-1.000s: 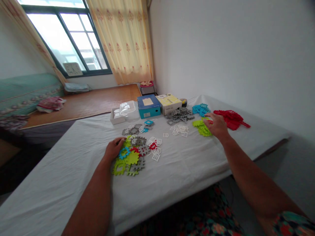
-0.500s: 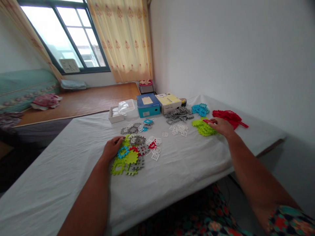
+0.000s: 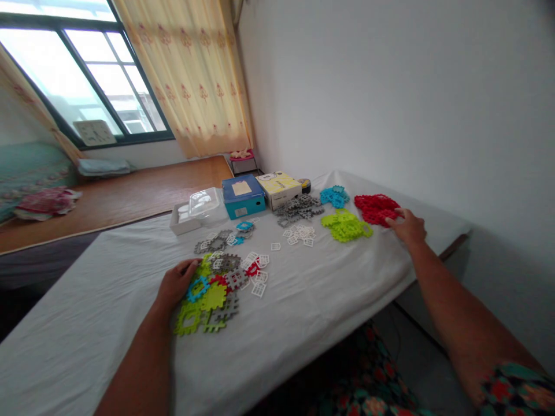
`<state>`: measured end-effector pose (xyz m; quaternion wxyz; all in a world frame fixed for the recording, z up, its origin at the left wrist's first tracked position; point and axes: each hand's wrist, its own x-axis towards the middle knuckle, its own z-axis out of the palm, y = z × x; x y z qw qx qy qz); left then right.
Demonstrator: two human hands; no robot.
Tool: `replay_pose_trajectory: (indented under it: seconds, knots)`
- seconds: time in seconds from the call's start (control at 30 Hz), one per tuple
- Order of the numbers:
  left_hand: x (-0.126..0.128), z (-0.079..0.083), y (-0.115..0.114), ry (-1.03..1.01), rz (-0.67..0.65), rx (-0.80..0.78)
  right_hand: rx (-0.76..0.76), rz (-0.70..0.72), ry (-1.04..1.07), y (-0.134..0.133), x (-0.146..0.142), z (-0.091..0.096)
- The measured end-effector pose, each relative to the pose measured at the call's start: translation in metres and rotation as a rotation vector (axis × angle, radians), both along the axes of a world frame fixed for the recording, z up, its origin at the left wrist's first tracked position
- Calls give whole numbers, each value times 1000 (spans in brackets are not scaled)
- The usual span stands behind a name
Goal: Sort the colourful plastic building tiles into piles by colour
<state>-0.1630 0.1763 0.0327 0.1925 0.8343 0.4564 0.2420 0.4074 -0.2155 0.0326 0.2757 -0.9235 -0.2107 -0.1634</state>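
Observation:
At the right, my right hand (image 3: 407,227) has its fingertips closed on the right edge of a heap of red interlocking building pieces (image 3: 375,208). Bent fingers of my left hand (image 3: 177,282) rest against the left side of a mixed pile, by a lime-green building piece (image 3: 214,296); whatever they pinch is hidden. A blue frame-shaped piece (image 3: 198,289), grey lattice pieces (image 3: 236,279) and small white window pieces (image 3: 259,289) lie in that pile. Close to the red heap are stacked lime-green pieces (image 3: 344,226).
Blue pieces (image 3: 333,196), a grey heap (image 3: 299,209) and white window pieces (image 3: 300,234) form separate groups on the white-sheeted table (image 3: 299,312). Behind them stand a blue box (image 3: 244,202), a yellow-and-white box (image 3: 277,188) and a clear plastic container (image 3: 206,202). A wall borders the right.
My right hand has moved right, from above the green stack with a red piece to the red heap. The heap's protruding right end is now tucked in. My view has turned slightly right.

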Motion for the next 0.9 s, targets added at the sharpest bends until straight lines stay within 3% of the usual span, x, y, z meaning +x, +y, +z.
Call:
replay_pose_trajectory:
  seconds: [0.1,0.23,0.33,0.5,0.57,0.7,0.8,0.9]
  knots:
    - [0,-1,0,-5,-8,11,-39,-121,42,-9,3,-7]
    - [1,-2,-1,-9,-8,3,52,84,-186,14,-17,6]
    - [2,-4,-3,-29,-2,-2,81,427,-246,56,-69,22]
    - [3,-6,-7,-51,-14,-4,-37,1205,-161,126,-206,32]
    - [3,-6,-7,-67,-24,-5,-105,1392,-121,148,-250,33]
    - [3,-8,-8,-102,-31,-25,-254,1461,-103,185,-290,34]
    - [3,-8,-8,-118,-41,-36,-376,1500,-114,200,-293,32]
    - [4,-9,-7,-115,-55,-23,-363,1545,-94,202,-291,27]
